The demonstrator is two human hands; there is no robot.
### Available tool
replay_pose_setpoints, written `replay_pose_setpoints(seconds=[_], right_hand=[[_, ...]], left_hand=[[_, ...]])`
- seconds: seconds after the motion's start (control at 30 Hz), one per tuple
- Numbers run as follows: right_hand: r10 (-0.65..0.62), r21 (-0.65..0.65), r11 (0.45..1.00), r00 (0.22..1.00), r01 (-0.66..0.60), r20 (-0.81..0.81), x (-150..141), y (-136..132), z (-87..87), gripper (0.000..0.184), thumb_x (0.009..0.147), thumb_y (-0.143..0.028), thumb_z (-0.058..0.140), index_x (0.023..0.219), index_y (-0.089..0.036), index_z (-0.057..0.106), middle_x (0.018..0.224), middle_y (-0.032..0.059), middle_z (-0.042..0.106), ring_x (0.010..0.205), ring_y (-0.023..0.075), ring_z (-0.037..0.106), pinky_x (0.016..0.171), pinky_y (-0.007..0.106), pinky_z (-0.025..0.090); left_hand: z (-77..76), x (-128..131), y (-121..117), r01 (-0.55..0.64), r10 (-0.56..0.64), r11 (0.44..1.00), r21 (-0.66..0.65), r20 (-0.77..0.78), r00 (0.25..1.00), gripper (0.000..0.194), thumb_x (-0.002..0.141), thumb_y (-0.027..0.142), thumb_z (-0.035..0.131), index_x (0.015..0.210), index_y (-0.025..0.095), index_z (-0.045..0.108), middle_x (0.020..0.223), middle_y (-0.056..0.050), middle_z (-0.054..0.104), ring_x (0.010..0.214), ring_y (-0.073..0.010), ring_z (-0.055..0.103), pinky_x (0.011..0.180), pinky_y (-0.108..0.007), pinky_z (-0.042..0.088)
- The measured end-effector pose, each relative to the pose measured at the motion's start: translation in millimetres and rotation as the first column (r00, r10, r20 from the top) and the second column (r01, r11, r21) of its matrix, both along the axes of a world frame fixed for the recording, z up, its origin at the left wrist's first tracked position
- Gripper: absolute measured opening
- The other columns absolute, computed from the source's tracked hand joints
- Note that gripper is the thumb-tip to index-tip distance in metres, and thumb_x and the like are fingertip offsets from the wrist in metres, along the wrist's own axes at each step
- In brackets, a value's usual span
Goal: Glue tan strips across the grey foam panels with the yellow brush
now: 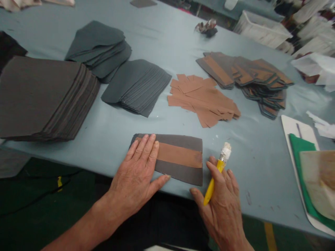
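Note:
A dark grey panel (183, 140) lies flat near the table's front edge, with a brown strip (180, 155) running lengthwise across it. My left hand (140, 167) presses on the panel's left end, fingers stretched over the strip and thumb by the lower edge. To the right of the panel, my right hand (222, 195) holds a yellow-handled brush (215, 181) between its fingers, the whitish bristles pointing up and away. The right thumb is close to the panel's lower right corner. Beyond the panel lies a loose pile of brown strips (201, 97).
Stacks of dark brown sheets (39, 94) and dark green-grey pieces (136, 83) sit on the left. Panels with brown strips (246, 71) are heaped at back right. A white board (298, 129) with green material stands at the right edge. A white crate (261, 29) is beyond the table.

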State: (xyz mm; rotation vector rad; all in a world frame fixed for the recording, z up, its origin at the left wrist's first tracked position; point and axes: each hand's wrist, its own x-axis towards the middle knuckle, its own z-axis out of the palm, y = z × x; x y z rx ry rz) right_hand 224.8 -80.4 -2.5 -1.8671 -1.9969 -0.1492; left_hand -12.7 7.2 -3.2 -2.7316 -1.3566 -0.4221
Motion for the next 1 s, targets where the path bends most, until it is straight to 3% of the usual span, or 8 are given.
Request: replay_pose_setpoints(seconds=[0.27,0.5,0.63,0.8,1.0], right_hand=[[0.193,0.002,0.981,0.981,-0.193,-0.018,-26,29,2.0,0.062,0.103,-0.057,0.055,0.148,-0.015,0.046,0.155,0.0215,0.057,0.147,0.0328,0.051,0.120,0.053,0.038],[0.066,-0.006,0.998,0.998,-0.066,0.017,8,11,-4.7,0.063,0.106,-0.058,0.048,0.150,-0.014,0.045,0.153,0.0217,0.059,0.140,0.0350,0.057,0.118,0.058,0.040],[0.008,0.094,0.996,1.000,-0.006,-0.024,16,5,1.7,0.063,0.105,-0.053,0.053,0.153,-0.013,0.044,0.154,0.0255,0.056,0.146,0.0384,0.051,0.117,0.063,0.039],[0.090,0.116,0.990,0.987,-0.074,-0.133,3,11,4.1,0.055,0.105,-0.043,0.055,0.150,-0.013,0.046,0.153,0.0254,0.056,0.149,0.0356,0.048,0.118,0.060,0.040],[0.184,0.131,0.977,0.972,-0.166,-0.143,-14,25,8.9,0.047,0.104,-0.038,0.060,0.143,-0.013,0.052,0.153,0.0219,0.058,0.145,0.0310,0.053,0.119,0.050,0.041]], left_hand=[[0.5,0,0,0.008,-0.008,1.000,-0.002,-0.002,1.000,0.081,0.107,0.059,0.035,0.156,-0.005,0.041,0.166,-0.029,0.039,0.155,-0.0408,0.039,0.127,-0.055,0.034],[-0.5,0,2,0.020,-0.020,0.999,0.025,-0.004,1.000,0.082,0.107,0.059,0.033,0.155,-0.007,0.041,0.165,-0.031,0.040,0.154,-0.0422,0.041,0.125,-0.057,0.036],[-0.7,-1,1,0.024,-0.024,0.999,0.021,0.000,1.000,0.081,0.107,0.060,0.032,0.156,-0.005,0.041,0.166,-0.029,0.040,0.155,-0.0410,0.040,0.127,-0.055,0.034],[0.0,-2,0,0.022,-0.022,1.000,0.006,0.041,0.999,0.078,0.107,0.058,0.037,0.159,0.000,0.036,0.167,-0.026,0.040,0.156,-0.0393,0.038,0.128,-0.055,0.032],[3.3,-3,-1,0.022,-0.021,0.999,-0.032,0.028,0.999,0.079,0.104,0.058,0.047,0.158,0.001,0.038,0.168,-0.025,0.039,0.157,-0.0391,0.036,0.128,-0.055,0.032]])
